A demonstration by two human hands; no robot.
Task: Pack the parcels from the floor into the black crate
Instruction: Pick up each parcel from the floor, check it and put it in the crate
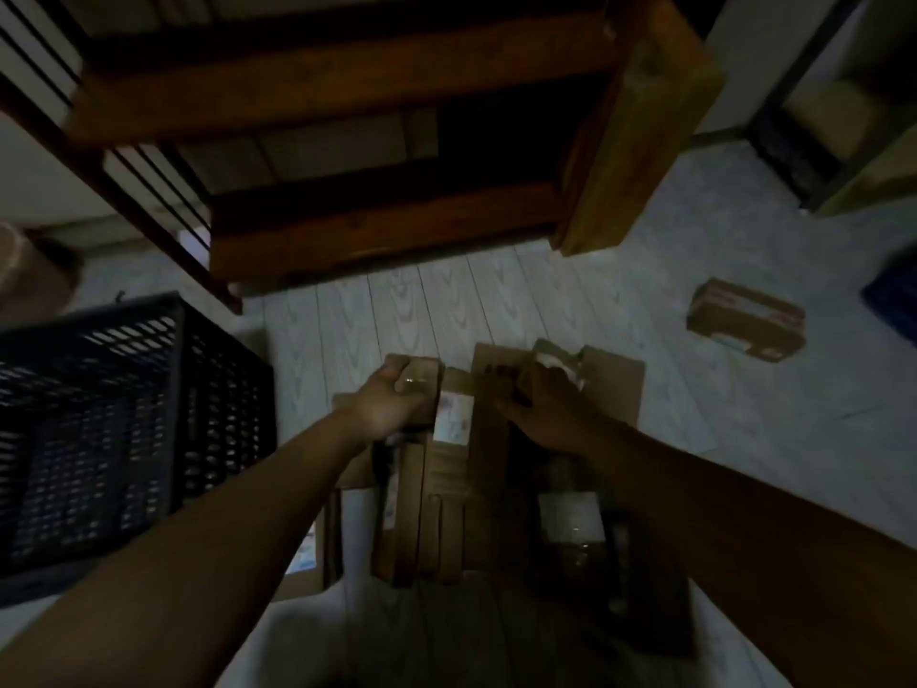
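Left to right: the black crate (223,414) stands on the floor (397,310) just beside the parcel cluster (446,513), probably so that each transfer is short. The left hand (392,404) curls its fingers over the top end of an upright parcel (422,369), a grip suited to lifting it out. The right hand (551,409) appears to clasp the neighbouring parcel (610,384), though dimness blurs its fingers. A lone parcel (744,320) lies well apart at right. A wooden shelf unit (387,225) looms behind the cluster.
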